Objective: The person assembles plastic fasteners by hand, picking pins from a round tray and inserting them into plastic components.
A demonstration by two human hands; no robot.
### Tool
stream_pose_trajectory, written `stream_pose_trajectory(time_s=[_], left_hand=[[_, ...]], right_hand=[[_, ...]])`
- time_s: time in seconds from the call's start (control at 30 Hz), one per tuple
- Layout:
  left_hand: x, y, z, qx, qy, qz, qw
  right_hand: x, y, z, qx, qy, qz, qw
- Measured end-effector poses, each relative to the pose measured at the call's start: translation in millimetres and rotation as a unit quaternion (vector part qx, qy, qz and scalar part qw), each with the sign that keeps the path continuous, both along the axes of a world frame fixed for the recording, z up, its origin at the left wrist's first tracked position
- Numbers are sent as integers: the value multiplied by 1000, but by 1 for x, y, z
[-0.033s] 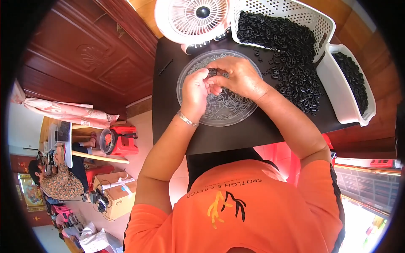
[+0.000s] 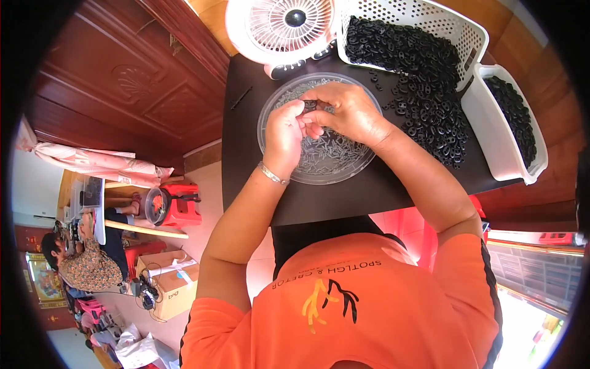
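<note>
Both hands meet over a round clear plastic tray (image 2: pixel 330 179) that holds many small grey pins (image 2: pixel 332 154). Between my fingertips is a small black plastic piece (image 2: pixel 310 105), partly covered by the fingers. My left hand (image 2: pixel 285 132) is closed on it from the left, thumb upward. From the right, my right hand (image 2: pixel 350 114) pinches at the same piece with bent fingers. Whether a pin is also held cannot be made out. Right of the tray lies a heap of loose black oval pieces with holes (image 2: pixel 433 120).
A white perforated basket (image 2: pixel 476 40) of black pieces lies tipped at the back right, beside a white bin (image 2: pixel 491 138) with more. A white fan (image 2: pixel 264 37) stands behind the tray. A thin black rod (image 2: pixel 241 97) lies left on the dark table (image 2: pixel 344 206). Another person (image 2: pixel 89 261) sits far left.
</note>
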State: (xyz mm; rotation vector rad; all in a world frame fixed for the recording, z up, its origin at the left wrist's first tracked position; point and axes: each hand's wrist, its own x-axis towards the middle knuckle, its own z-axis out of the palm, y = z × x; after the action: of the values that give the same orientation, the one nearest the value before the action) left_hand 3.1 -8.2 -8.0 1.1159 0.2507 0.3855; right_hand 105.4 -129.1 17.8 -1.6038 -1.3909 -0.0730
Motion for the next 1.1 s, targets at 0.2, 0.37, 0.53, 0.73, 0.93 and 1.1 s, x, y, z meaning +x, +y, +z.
stream_pose_trajectory(time_s=[0.2,0.37,0.53,0.73,0.93,1.1], left_hand=[[-4,-1,4,56,-14,-13,998],[-6,-4,5,75,-10,-2,997],[-3,-11,5,82,1,15,996],[-5,-6,2,80,-20,39,996],[-6,-8,14,131,-9,29,991],[-7,-3,16,128,-19,44,991]], right_hand=[[3,1,-1,22,-41,6,999],[1,0,4,12,-32,18,999],[-5,-7,9,0,40,34,999],[-6,2,-2,-2,26,14,1000],[17,-19,35,68,-93,-134,984],[76,-97,89,88,-54,-436,894]])
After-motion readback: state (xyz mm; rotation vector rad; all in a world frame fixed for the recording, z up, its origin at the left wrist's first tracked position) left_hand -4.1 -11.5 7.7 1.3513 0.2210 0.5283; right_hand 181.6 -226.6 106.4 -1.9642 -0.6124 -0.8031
